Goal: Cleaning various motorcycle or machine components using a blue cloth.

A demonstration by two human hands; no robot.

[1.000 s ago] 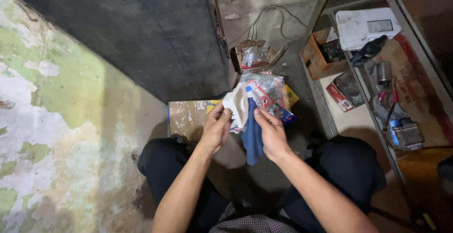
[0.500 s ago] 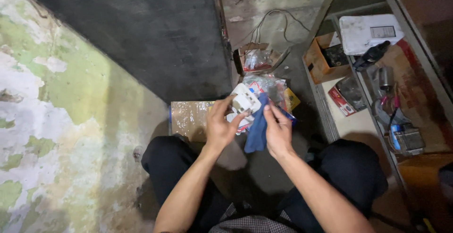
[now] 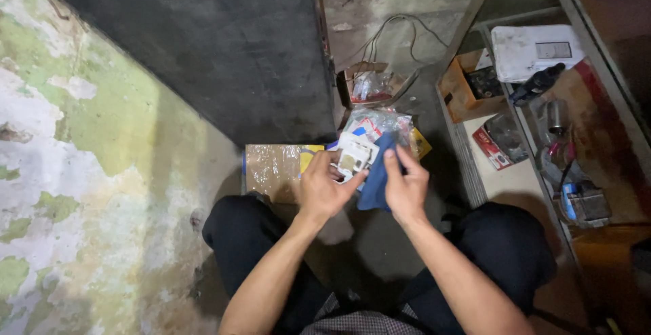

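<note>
My left hand (image 3: pixel 324 187) fingers clamp a small white rectangular part (image 3: pixel 352 158); my right hand (image 3: pixel 405 187) pinches a blue cloth (image 3: pixel 375 180) just right of it.

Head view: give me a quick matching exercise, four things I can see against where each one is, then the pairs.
Things:
1. white switch plate
2. blue cloth
3. open cardboard box
4. flat cardboard sheet

Places:
A. on the shelf at right
B. held in the left hand
C. on the floor beyond the left knee
D. pinched by the right hand

Pairs: 1-B, 2-D, 3-A, 4-C
</note>
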